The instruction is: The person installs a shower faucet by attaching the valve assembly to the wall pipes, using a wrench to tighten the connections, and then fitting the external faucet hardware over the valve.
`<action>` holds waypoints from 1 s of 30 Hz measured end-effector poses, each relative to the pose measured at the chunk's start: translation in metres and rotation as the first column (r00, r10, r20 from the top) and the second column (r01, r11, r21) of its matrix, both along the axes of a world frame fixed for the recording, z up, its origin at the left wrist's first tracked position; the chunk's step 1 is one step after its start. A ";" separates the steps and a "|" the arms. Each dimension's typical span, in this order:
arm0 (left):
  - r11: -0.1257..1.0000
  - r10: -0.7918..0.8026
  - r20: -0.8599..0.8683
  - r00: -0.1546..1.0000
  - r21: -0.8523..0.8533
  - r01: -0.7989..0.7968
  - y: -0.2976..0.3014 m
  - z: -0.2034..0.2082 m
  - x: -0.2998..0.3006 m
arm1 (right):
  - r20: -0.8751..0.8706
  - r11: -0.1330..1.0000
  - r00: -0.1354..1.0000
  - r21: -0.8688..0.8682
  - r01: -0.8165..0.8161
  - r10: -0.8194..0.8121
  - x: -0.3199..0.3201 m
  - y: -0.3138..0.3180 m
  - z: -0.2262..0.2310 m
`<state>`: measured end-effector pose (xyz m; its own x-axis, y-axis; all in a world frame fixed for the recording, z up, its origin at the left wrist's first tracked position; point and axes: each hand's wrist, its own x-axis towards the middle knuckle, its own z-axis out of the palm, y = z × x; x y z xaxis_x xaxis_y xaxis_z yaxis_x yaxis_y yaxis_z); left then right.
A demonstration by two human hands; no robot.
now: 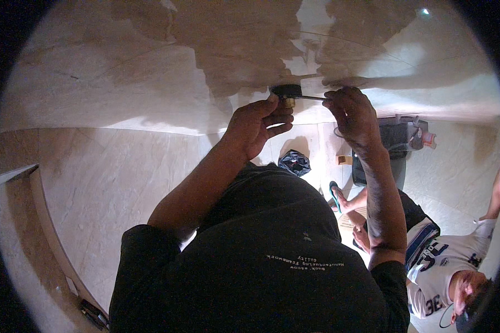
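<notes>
Black round fitting [286, 90], brass-coloured stub [289, 103] jutting out; slim dark rod [312, 98] alongside

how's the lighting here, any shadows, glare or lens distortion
Head view: dark shadows across the marbled surface beyond the left hand and right hand, a small glint upper right; also head view: edges bow, corners go black, black shirt looks dim.

Fitting [290, 103] before wall [122, 83], between left hand [254, 126] and right hand [354, 119]; rod [314, 98] to its right. Floor [447, 166]: bag [294, 162] near wall edge, case [393, 137] right.
</notes>
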<state>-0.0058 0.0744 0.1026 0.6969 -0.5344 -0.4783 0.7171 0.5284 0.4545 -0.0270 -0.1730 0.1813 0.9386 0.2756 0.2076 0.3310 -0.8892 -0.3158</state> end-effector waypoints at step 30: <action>0.998 -0.007 0.012 1.000 0.062 0.006 0.002 0.005 0.000 | 0.017 0.997 1.000 -0.075 -0.014 0.015 -0.002 -0.007 0.006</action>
